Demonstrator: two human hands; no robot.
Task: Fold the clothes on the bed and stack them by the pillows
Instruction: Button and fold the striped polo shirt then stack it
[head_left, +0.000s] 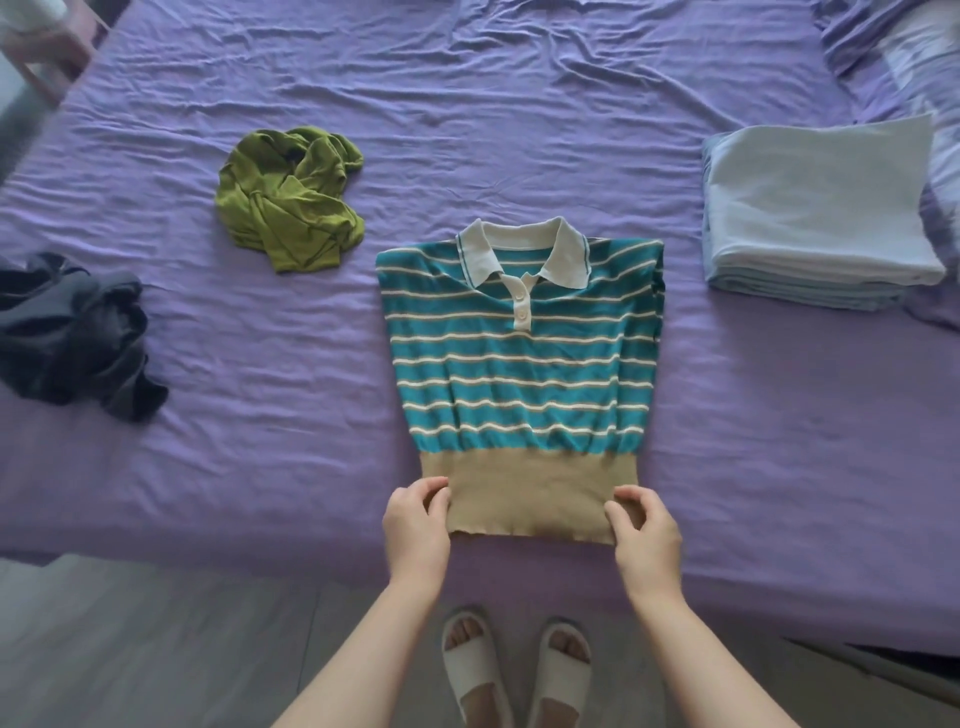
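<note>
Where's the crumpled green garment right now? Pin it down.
In the head view the green garment lies left of centre on the purple sheet, up-left of the striped polo shirt and up-right of the dark garment.

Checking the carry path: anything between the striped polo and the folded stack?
Nothing but bare purple sheet in the head view between the striped polo and the folded stack on its right.

Bare purple sheet (519, 130) beyond the striped polo (522, 358) collar, wide open for a hand. Left side: crumpled green garment (291, 200) and dark garment (72, 338) with a sheet gap between them and the polo. Right: folded pale stack (821, 208) near polo's shoulder, narrow lane between. Pillows (919, 62) far right corner.
</note>
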